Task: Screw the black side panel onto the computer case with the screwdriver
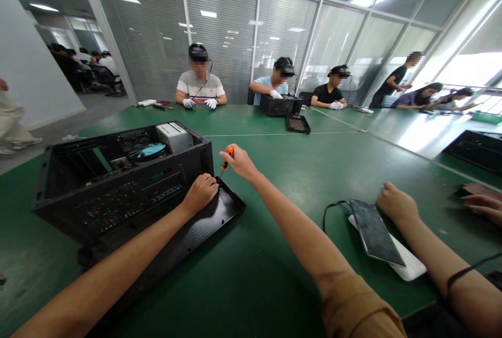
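An orange-and-black screwdriver (226, 158) is gripped in my right hand (241, 163), its shaft slanting down to the corner where a black panel (225, 205) meets the computer case (157, 176). My left hand (201, 193) has its fingers curled over the panel's far end, close to the screwdriver tip. What lies under those fingers is hidden. The case rests on its side with its top side uncovered, showing a fan with light blue blades (147, 151) and a grey power supply (174, 137). The panel leans low along the near side of the case.
On my right, a phone (374, 231) lies over a white power bank (410, 262) with a black cable, beside another person's forearm and closed hand (398, 205). Across the green table (290, 171), people in white gloves sit near another case (280, 105) and a loose black panel (298, 124).
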A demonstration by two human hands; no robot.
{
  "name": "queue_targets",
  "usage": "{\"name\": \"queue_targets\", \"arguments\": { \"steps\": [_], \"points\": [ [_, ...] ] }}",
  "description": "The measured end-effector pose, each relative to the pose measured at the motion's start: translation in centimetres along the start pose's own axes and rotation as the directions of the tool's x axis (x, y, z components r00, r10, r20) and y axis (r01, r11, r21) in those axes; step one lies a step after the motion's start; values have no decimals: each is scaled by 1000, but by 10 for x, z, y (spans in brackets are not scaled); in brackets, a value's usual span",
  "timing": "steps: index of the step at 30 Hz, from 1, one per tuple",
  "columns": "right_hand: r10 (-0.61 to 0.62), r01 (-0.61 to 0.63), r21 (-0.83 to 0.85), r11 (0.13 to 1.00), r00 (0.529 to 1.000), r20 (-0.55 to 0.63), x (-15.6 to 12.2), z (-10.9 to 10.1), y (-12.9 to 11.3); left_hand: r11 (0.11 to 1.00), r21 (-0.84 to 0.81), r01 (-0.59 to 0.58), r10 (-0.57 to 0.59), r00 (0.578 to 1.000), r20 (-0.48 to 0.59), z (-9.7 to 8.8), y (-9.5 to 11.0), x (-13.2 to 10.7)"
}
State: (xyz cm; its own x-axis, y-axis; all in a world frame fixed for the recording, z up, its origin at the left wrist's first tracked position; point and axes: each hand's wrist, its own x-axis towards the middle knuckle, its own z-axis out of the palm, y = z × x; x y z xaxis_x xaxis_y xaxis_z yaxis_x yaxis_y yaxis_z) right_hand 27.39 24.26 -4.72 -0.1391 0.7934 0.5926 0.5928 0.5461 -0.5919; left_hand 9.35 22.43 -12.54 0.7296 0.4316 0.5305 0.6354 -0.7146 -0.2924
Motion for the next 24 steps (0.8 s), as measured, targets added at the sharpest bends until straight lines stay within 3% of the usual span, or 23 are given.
{"name": "queue_targets", "arguments": {
  "steps": [5,12,24],
  "points": [
    [42,-42,-6,999,999,16,4,1,-5,996,34,84,-82,995,-49,-5,0,-2],
    [66,-66,-7,998,998,21,1,3,-3,994,97,58,-52,997,-58,-10,-3,-1],
    [78,-78,11,997,997,13,0,3,1,1000,2,-4,4,999,-44,-7,-6,3]
  ]
}}
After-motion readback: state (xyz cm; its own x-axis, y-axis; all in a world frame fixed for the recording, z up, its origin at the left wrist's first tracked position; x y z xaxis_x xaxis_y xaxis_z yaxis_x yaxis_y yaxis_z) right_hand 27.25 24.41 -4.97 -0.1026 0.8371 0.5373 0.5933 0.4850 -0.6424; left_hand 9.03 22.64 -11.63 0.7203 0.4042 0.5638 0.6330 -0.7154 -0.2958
